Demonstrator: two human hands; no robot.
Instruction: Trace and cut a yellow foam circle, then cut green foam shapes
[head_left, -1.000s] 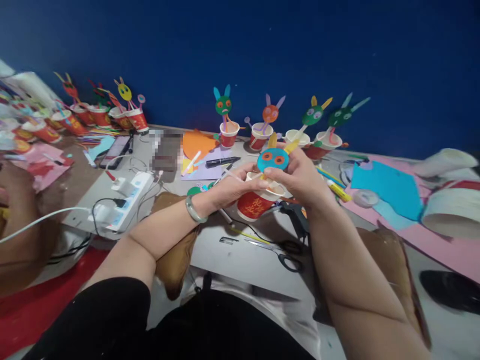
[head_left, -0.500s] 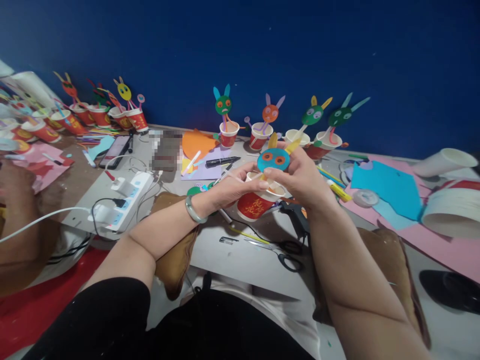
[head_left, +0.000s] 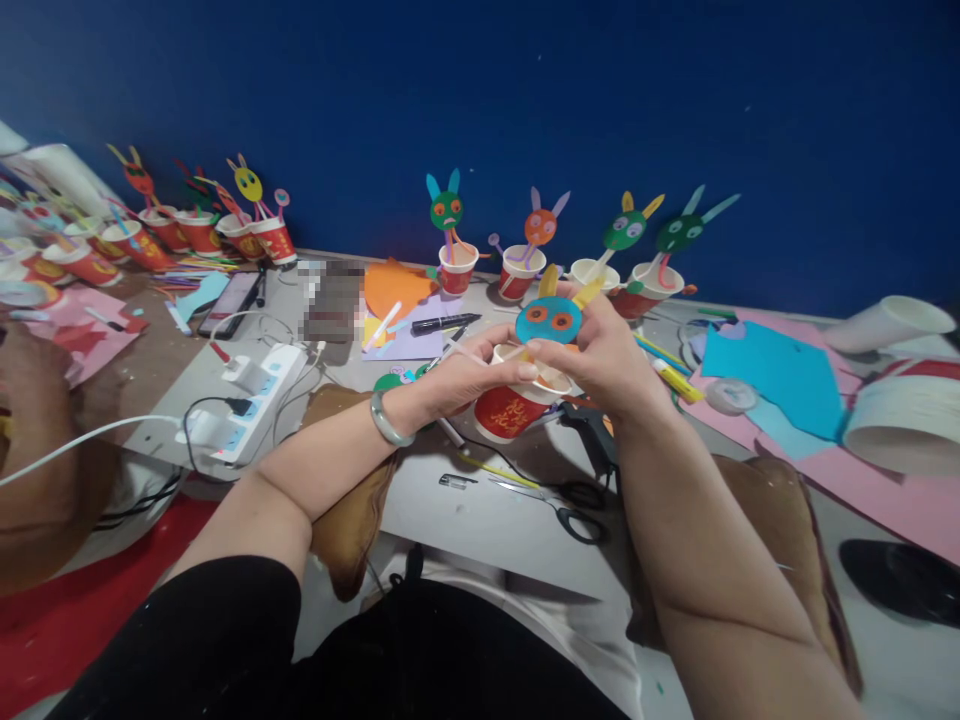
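Centrally, just above the middle of the frame, the left hand is closed round the near side of a red paper cup, with the thumb lying along the white rim. This grip appears to steady the cup, which is tilted and seems raised off the table. The right hand is half closed, thumb and forefinger pinched at the cup mouth just below a blue face with yellow ears. The face stands upright above the rim, evidently supported from below; the fingers hide exactly what the pinch bears on. Scissors lie flat below the hands, within reach. A row of finished cups stands against the blue wall, upper centre, set back from the hands. A power strip lies left of centre.
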